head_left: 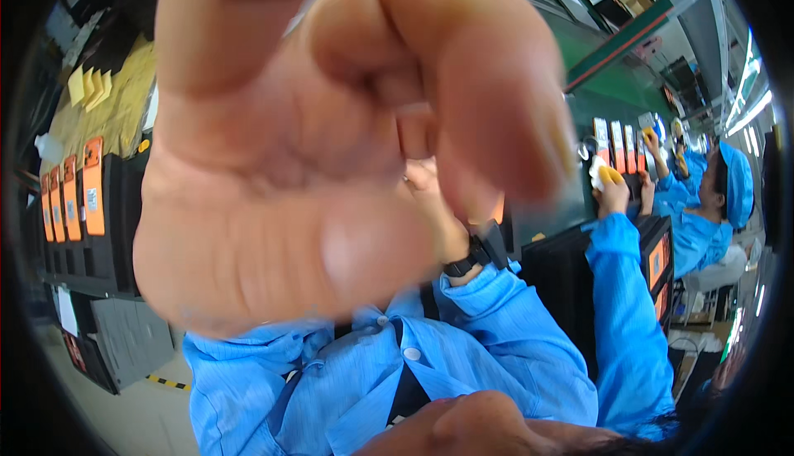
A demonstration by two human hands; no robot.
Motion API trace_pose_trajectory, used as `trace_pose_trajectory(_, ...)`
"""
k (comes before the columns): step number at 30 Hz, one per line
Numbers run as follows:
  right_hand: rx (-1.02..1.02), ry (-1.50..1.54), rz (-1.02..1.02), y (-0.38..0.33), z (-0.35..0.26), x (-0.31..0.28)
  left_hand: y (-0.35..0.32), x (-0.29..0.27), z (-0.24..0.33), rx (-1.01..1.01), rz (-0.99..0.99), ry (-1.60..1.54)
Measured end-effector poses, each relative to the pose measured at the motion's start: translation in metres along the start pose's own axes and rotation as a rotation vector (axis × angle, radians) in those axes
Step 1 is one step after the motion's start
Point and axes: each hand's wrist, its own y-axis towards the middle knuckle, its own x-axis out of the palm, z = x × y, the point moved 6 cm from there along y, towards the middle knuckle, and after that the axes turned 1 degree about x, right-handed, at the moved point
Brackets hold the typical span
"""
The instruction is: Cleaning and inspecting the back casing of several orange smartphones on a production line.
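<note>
The fingers [463, 84] curl inward over the palm, loosely bent, with nothing visible inside them. This hand [314, 166] fills the view right at the lens; whether it is left or right I cannot tell. Behind it, a watch-wearing hand [430, 187] shows in part. Orange flat pieces [83, 187] stand in a black tray [112, 257] well to the left of the fingers.

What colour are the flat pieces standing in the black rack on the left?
Orange pieces, clearest in the head view.
</note>
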Motion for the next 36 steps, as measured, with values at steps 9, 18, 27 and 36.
trace_pose_trajectory(9,0.033,0.007,-0.012,0.007,-0.008,-0.008,0.004,0.021,-0.016,-0.021,-0.042,0.041)
trace_pose_trajectory(18,0.096,0.052,-0.040,0.003,-0.005,-0.007,-0.037,0.093,-0.037,-0.486,-0.345,-0.187)
trace_pose_trajectory(27,0.015,-0.004,-0.022,0.011,-0.011,-0.013,-0.047,0.038,0.041,-0.161,-0.358,0.003)
trace_pose_trajectory(36,0.066,-0.027,-0.069,0.007,-0.013,-0.005,-0.115,-0.002,-0.021,-0.301,-0.070,0.875)
